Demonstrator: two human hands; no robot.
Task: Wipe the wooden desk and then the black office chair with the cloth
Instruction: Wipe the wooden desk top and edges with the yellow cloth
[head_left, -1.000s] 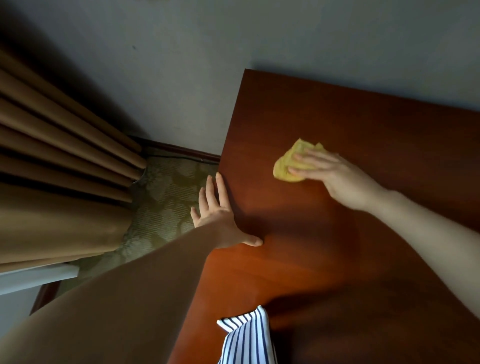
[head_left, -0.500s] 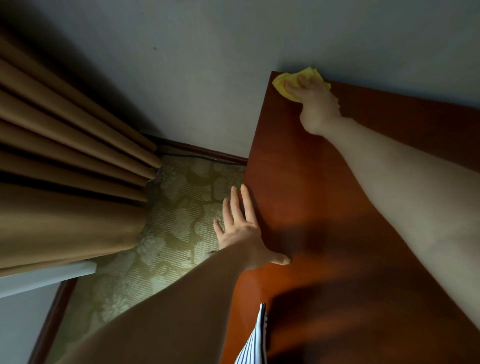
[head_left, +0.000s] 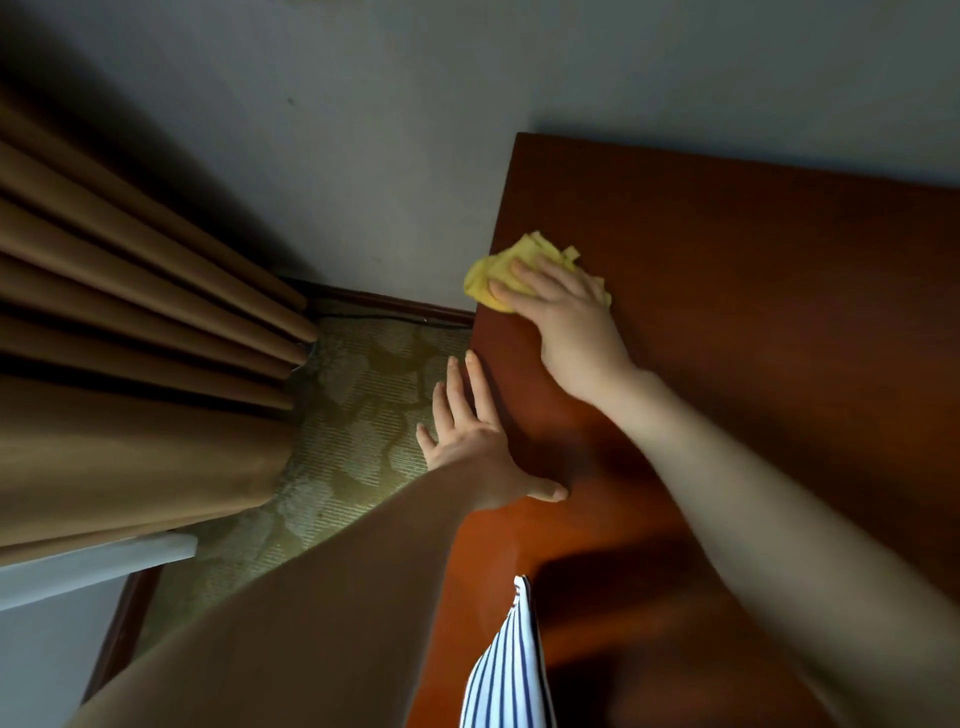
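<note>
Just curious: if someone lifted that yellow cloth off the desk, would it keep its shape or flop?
Probably flop: the yellow cloth lies bunched in soft folds under the right hand, so it looks limp. It is likely light, since its layers look thin. It should slide easily on the glossy wooden desk.

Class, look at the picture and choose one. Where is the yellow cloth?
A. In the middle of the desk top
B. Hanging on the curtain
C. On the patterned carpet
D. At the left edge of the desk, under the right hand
D: the right hand presses the yellow cloth down at the left edge of the wooden desk, with the wall and carpet just beyond it.
</note>
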